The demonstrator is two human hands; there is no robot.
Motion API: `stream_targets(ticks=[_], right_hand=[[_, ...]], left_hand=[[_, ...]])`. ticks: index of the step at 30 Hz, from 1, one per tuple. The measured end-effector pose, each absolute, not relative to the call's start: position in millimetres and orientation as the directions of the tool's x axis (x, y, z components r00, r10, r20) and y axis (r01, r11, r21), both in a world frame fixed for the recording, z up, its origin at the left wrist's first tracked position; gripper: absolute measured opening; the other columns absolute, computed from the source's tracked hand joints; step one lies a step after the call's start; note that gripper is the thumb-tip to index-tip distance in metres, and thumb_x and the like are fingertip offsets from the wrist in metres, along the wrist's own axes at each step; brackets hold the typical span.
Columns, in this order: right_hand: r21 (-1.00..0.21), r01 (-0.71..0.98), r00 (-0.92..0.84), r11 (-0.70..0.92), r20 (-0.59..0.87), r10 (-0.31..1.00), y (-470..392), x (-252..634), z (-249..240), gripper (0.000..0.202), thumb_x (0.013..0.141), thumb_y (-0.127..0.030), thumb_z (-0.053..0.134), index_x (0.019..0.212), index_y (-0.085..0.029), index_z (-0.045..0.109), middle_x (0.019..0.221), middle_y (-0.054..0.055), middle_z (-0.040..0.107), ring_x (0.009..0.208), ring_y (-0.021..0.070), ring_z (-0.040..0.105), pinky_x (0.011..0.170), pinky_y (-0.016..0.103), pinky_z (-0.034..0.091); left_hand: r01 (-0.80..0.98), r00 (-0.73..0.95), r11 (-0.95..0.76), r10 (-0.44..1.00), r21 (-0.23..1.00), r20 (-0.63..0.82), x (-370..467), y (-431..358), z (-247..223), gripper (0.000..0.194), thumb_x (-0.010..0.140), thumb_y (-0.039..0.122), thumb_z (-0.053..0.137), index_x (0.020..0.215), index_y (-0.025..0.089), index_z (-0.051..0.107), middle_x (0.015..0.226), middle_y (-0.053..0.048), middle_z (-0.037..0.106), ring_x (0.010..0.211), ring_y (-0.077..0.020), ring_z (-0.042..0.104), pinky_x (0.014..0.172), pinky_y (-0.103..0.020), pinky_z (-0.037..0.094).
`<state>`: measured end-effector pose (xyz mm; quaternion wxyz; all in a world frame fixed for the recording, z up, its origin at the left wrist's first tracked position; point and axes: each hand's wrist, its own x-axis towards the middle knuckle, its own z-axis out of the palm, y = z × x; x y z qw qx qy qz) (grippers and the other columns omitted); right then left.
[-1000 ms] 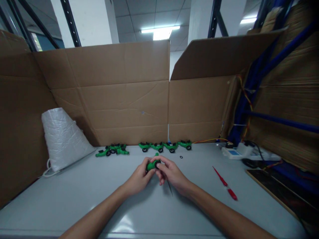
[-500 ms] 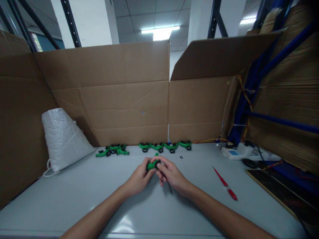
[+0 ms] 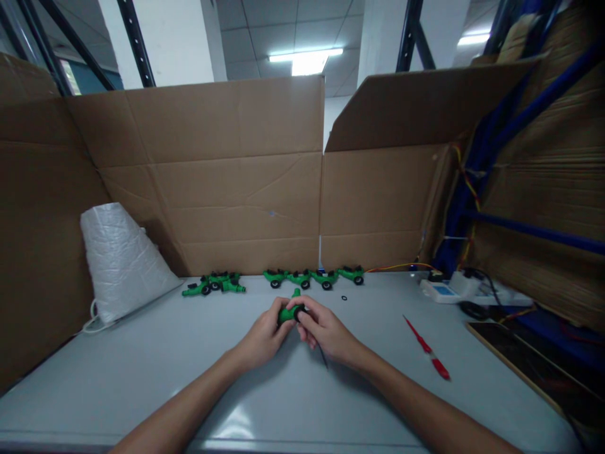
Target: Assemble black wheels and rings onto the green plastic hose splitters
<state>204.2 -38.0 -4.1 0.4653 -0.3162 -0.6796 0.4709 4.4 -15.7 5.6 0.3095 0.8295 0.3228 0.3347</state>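
Note:
A small green toy vehicle (image 3: 289,313) with a black wheel is held just above the table's middle. My left hand (image 3: 265,335) grips its left side, fingers and thumb closed around the body. On the other side, my right hand (image 3: 326,328) is closed on the wheel end, thumb and forefinger pinching at the black wheel (image 3: 299,311). Out from under the right hand sticks a thin dark pointed rod (image 3: 324,358); its other end is hidden by the palm. Beyond the hands, a small black ring (image 3: 344,298) lies on the table.
Several green toy vehicles (image 3: 324,279) stand in a row by the cardboard wall (image 3: 236,202), with more clustered (image 3: 215,284) to the left. A red screwdriver-like tool (image 3: 426,348) lies at right, near a power strip (image 3: 454,290). A white foam bag (image 3: 120,265) leans at left.
Hardly anything differs. Both hands keep their hold on the toy vehicle, with only a slight shift of the right fingers and of the camera's view.

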Motion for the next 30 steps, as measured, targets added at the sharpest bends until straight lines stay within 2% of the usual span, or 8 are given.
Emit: stream_targets(ticks=[8, 13, 22, 27, 30], right_hand=[[-0.945, -0.095, -0.331, 0.312, 0.326, 0.886, -34.3, 201.5, -5.8, 0.031, 0.099, -0.048, 0.054, 0.116, -0.022, 0.059, 0.056, -0.011, 0.047, 0.041, 0.009, 0.038, 0.041, 0.018, 0.032], [-0.952, -0.165, -0.287, 0.259, 0.298, 0.91, -34.0, 198.4, -4.9, 0.036, 0.095, -0.052, 0.06, 0.114, -0.022, 0.062, 0.055, -0.011, 0.045, 0.041, 0.0088, 0.037, 0.042, 0.019, 0.033], [-0.932, -0.319, -0.282, 0.171, 0.266, 0.922, -34.8, 197.3, 0.6, 0.036, 0.089, -0.049, 0.071, 0.111, -0.021, 0.066, 0.058, -0.01, 0.04, 0.049, 0.0088, 0.033, 0.044, 0.02, 0.036], [-0.941, -0.284, -0.267, 0.185, 0.263, 0.927, -35.1, 197.3, 1.3, 0.041, 0.089, -0.051, 0.071, 0.115, -0.019, 0.068, 0.056, -0.009, 0.044, 0.045, 0.008, 0.036, 0.046, 0.022, 0.04], [-0.942, -0.245, -0.242, 0.23, 0.289, 0.926, -34.9, 198.8, 1.7, 0.043, 0.093, -0.051, 0.066, 0.12, -0.018, 0.068, 0.054, -0.008, 0.051, 0.042, 0.0084, 0.04, 0.046, 0.022, 0.036]], left_hand=[[0.355, 0.547, -0.611, 0.749, 0.707, 0.373, 5.9, -14.6, 5.3, 0.024, 0.102, 0.028, 0.057, 0.126, 0.021, 0.056, 0.123, -0.009, 0.07, 0.111, -0.0239, 0.066, 0.1, -0.034, 0.048], [0.343, 0.523, -0.62, 0.75, 0.706, 0.405, 8.5, -15.5, 5.5, 0.023, 0.102, 0.027, 0.057, 0.124, 0.021, 0.057, 0.121, -0.009, 0.071, 0.108, -0.0236, 0.067, 0.097, -0.034, 0.05], [0.366, 0.472, -0.627, 0.762, 0.687, 0.444, 12.5, -18.4, 3.0, 0.024, 0.102, 0.029, 0.057, 0.125, 0.022, 0.055, 0.117, -0.008, 0.072, 0.101, -0.0225, 0.068, 0.091, -0.033, 0.05], [0.339, 0.486, -0.593, 0.775, 0.73, 0.403, 12.7, -16.5, 2.7, 0.022, 0.103, 0.033, 0.058, 0.121, 0.02, 0.057, 0.109, -0.007, 0.072, 0.097, -0.0226, 0.068, 0.089, -0.033, 0.05], [0.292, 0.492, -0.58, 0.773, 0.76, 0.401, 12.6, -14.9, 4.7, 0.026, 0.103, 0.035, 0.058, 0.124, 0.019, 0.059, 0.11, -0.007, 0.072, 0.1, -0.0226, 0.067, 0.093, -0.034, 0.05]])
